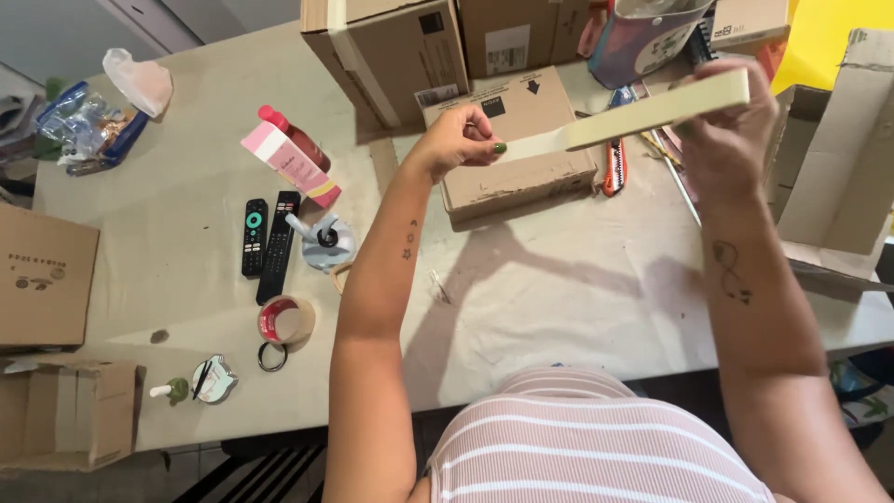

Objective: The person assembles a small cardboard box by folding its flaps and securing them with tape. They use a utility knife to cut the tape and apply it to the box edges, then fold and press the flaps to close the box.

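Striped shirt (596, 438) is filling six o'clock. At nine o'clock, two remotes (267, 237) are lying on the table (577, 289). Left hand (458, 140) is pinching the tape end (535, 144) at twelve o'clock, over a small box (521, 177); right hand (726, 130) is gripping the masking-tape roll (656, 109) at one o'clock.

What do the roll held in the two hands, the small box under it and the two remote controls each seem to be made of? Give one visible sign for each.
Roll: probably paper masking tape, matte cream; the left hand pulls a thin strip off it, the right hand grips it.
Small box: corrugated cardboard, dull brown with scuffed edges.
Remote controls: likely hard plastic, black with rows of small buttons.
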